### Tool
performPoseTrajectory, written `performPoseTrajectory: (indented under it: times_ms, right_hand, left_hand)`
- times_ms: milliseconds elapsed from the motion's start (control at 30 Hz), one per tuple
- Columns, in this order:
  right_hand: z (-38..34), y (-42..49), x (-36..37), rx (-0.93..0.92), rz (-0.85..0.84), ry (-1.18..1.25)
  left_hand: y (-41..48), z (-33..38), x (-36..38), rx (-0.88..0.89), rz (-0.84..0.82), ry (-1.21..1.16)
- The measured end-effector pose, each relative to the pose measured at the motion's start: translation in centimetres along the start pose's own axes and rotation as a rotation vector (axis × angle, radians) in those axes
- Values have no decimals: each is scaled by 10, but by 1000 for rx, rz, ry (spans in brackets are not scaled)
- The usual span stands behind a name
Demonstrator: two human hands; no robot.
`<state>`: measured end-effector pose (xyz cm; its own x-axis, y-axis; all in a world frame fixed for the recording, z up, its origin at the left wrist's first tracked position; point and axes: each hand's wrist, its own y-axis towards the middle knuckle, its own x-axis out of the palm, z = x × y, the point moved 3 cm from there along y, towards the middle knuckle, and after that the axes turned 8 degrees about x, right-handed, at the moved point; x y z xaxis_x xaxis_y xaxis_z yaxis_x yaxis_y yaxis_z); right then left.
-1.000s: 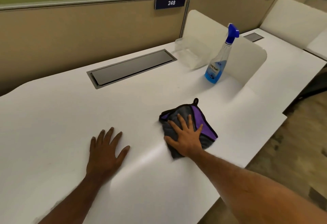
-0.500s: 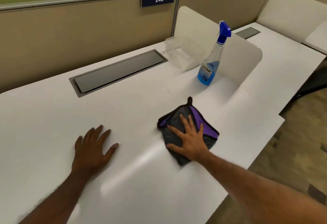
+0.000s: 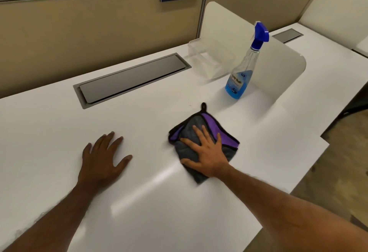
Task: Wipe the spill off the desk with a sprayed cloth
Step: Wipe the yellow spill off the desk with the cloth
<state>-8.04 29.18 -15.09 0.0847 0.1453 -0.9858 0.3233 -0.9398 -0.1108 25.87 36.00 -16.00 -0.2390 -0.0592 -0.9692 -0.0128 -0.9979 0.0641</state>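
A person leans over a smooth white laminate desk (image 3: pixel 151 116). The right hand (image 3: pixel 207 152), fingers spread flat, presses down on a folded grey microfibre cloth with purple trim and a small black hanging loop (image 3: pixel 196 120), which lies on the desk right of centre. The left hand (image 3: pixel 103 159), at nine o'clock from the cloth and well apart from it, rests palm down with fingers splayed, bracing.

The wiping step seems to be in hand. No spill shows on the surface around the cloth, so it may lie beneath it or be gone already. The next move likely calls for steady downward pressure and a sweep across the wet patch.

Counted: one cloth, two hands, one clear plastic spray bottle with blue liquid and a blue trigger (image 3: pixel 242 72) upright at one o'clock from the cloth, one clear plastic tray (image 3: pixel 209 56) at twelve o'clock, and two grey metal cable hatches, the nearer (image 3: pixel 131 79) at eleven o'clock.
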Motion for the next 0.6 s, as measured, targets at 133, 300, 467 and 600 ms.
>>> performPoseTrajectory:
  times_ms: [133, 300, 467, 600]
  right_hand:
    - [21, 59, -15, 195, -51, 1]
    - [-12, 139, -17, 180, -57, 7]
    - [-80, 143, -5, -20, -49, -14]
    - [-102, 92, 6, -223, -31, -8]
  left_hand:
    - [-2, -10, -3, -31, 13, 2]
    - [-5, -8, 5, -31, 29, 7]
    - [-3, -5, 6, -31, 32, 57]
    - [-2, -2, 4, -56, 11, 69]
